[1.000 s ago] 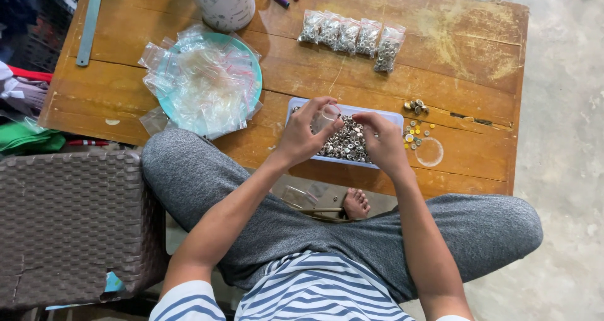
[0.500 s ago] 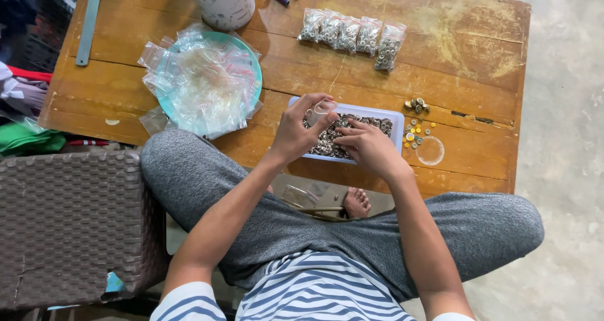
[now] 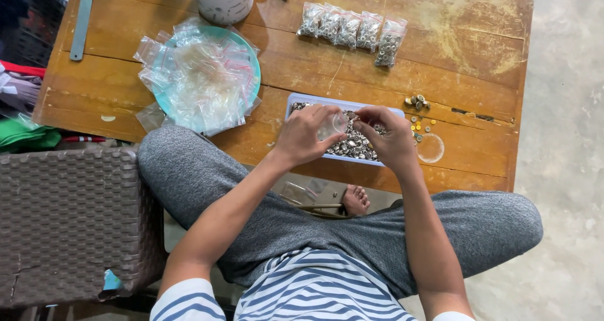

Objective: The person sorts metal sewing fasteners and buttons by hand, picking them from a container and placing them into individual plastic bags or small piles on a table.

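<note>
A shallow white tray (image 3: pixel 296 104) filled with small metal rings sits at the near edge of the wooden table (image 3: pixel 478 56). My left hand (image 3: pixel 305 135) holds a small clear plastic bag (image 3: pixel 331 125) over the tray. My right hand (image 3: pixel 390 135) is beside it, fingers pinched at the bag's mouth above the rings. A row of several filled small bags (image 3: pixel 349 30) lies at the far side of the table. A teal plate (image 3: pixel 251 63) piled with empty clear bags (image 3: pixel 195 82) sits to the left.
A white bucket (image 3: pixel 221 0) stands at the table's far edge. Loose small parts (image 3: pixel 416 102) and a clear round lid (image 3: pixel 431 148) lie right of the tray. A metal ruler (image 3: pixel 82 19) lies far left. A wicker stool (image 3: pixel 69 220) is at my left.
My hands came together over the tray; the left now holds a clear bag up and the right has moved to its mouth.
</note>
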